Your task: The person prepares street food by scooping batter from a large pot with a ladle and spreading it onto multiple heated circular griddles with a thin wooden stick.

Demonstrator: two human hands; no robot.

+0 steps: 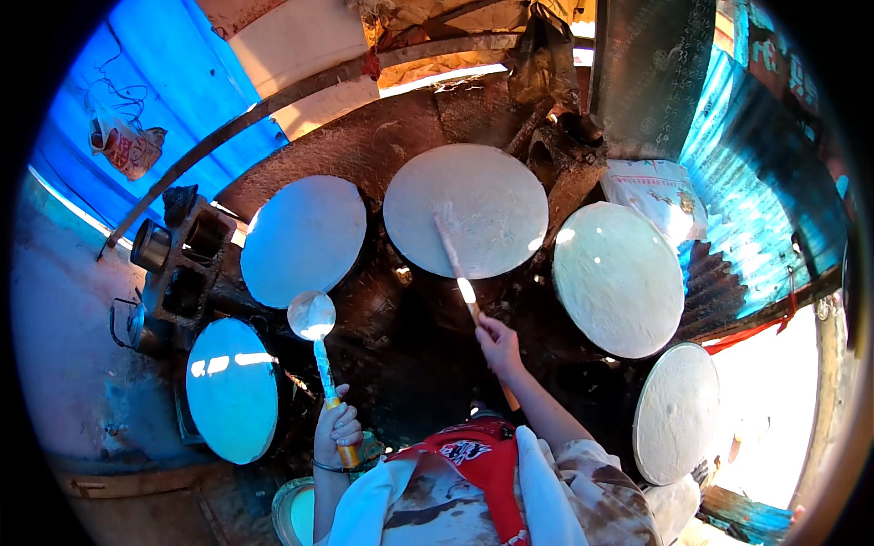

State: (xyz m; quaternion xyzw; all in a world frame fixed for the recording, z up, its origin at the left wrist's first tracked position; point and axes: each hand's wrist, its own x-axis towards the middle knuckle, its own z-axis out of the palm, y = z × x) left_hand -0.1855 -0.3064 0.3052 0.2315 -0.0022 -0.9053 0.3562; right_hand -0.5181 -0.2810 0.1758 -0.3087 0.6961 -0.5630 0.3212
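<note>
My left hand grips the yellow handle of a metal ladle, whose bowl and shaft carry white residue. The ladle is raised near the lower edge of a round pan topped with a pale layer. My right hand holds a long wooden spatula by its handle. Its whitened blade lies over the pale batter-like layer on the large middle round pan; I cannot tell whether it touches. More round pans with pale tops stand at the left, right and lower right.
A bucket with pale liquid sits low beside my left forearm. Hollow blocks with a metal pot and a kettle stand left. A white sack lies behind the right pan, near corrugated sheeting.
</note>
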